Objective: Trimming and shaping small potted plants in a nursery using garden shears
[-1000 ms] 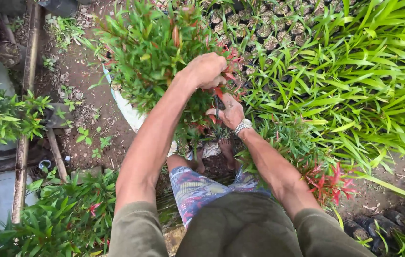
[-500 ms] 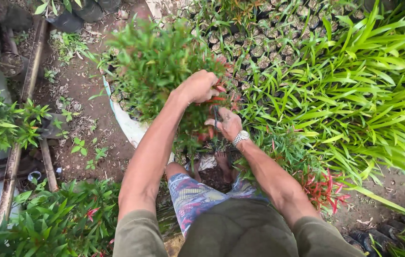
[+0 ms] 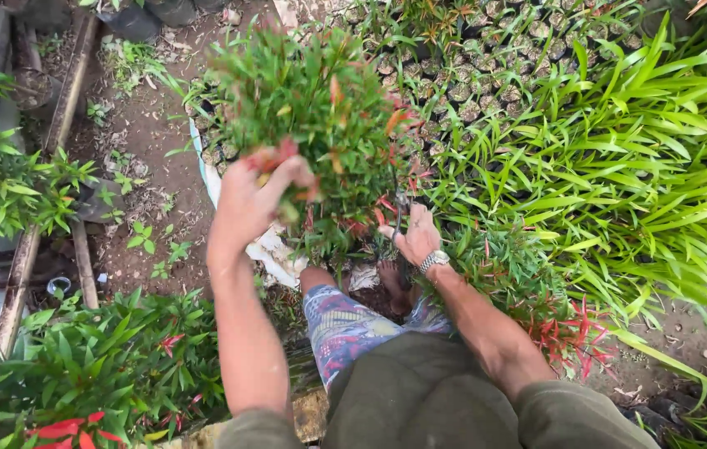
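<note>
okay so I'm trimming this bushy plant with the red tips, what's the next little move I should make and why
Probably bring the shears in your right hand up to the red-tipped sprigs pinched in your left hand. That hand already has shoots pulled out from the bush, while the blades sit lower, near its base.

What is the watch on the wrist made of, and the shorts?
The wristwatch on the right hand looks like shiny silver metal, since it glints pale. The shorts look like soft printed cloth, matte, with blue and red patterns and folds.
</note>
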